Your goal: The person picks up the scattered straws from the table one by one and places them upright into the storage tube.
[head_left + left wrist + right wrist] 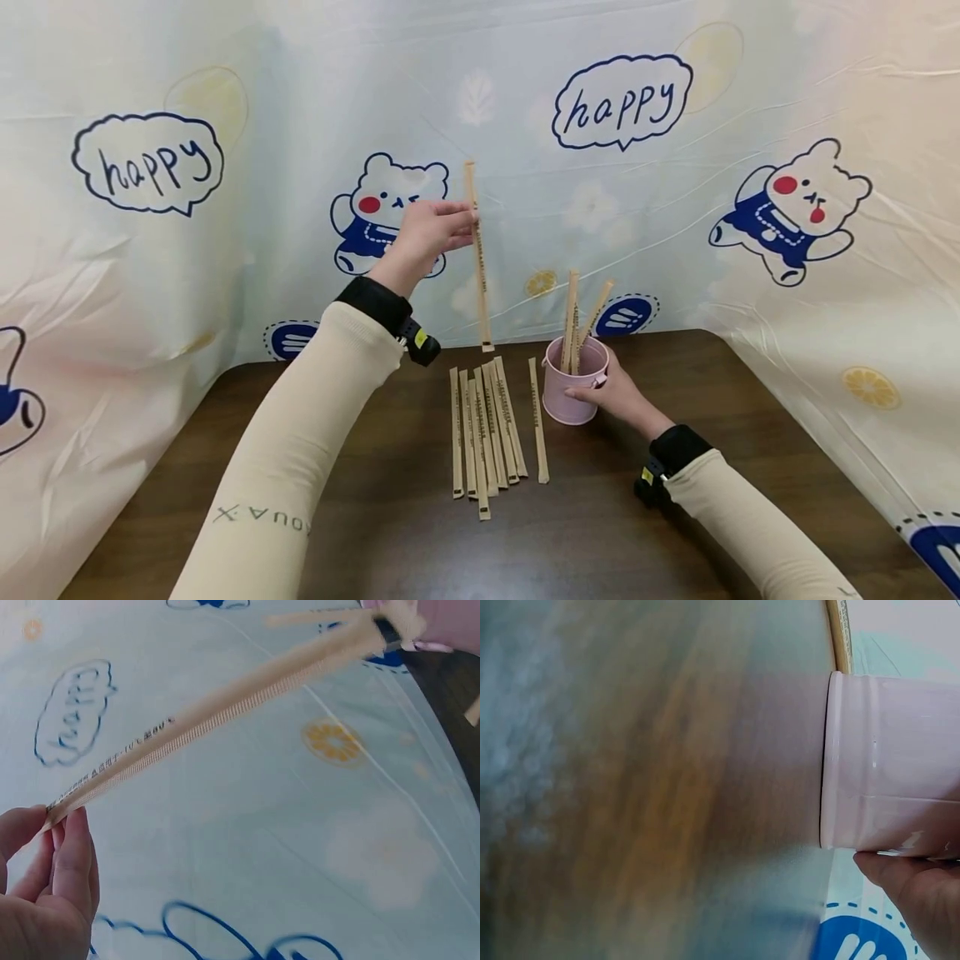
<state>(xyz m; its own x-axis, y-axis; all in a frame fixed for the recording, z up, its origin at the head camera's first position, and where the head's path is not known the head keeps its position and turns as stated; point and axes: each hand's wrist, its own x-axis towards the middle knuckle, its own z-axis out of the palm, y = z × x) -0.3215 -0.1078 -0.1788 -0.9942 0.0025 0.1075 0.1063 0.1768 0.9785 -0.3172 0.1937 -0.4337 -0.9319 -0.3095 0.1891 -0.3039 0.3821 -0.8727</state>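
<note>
Left hand: the left hand (pixel 435 229), raised above the desk (pixel 390 525), pinches one paper packet between thumb and fingertips.
Raised packet: long, thin and tan with dark print, this packet (pixel 482 275) hangs nearly upright in the head view, held at its upper part, its lower end in the air.
Right hand: the right hand (pixel 628 396) grips the right side of a pink bucket (pixel 558 402), thumb along the near wall; its other fingers are mostly hidden.
Bucket: upright on the desk, with a few packets (pixel 571 325) standing inside, one leaning to the right, their tops above the rim.
Row: several more packets (pixel 481 442) lie on the desk left of the bucket, close together, some overlapping, long sides pointing away from the person.
Lone packet: one packet (pixel 537 421) lies between the row and the bucket, apart from the row.
Arms: cream sleeves (pixel 315 425) and black wrist bands (pixel 375 303).
Backdrop: a pale cloth (pixel 510 50) printed with bears and "happy" bubbles.
</note>
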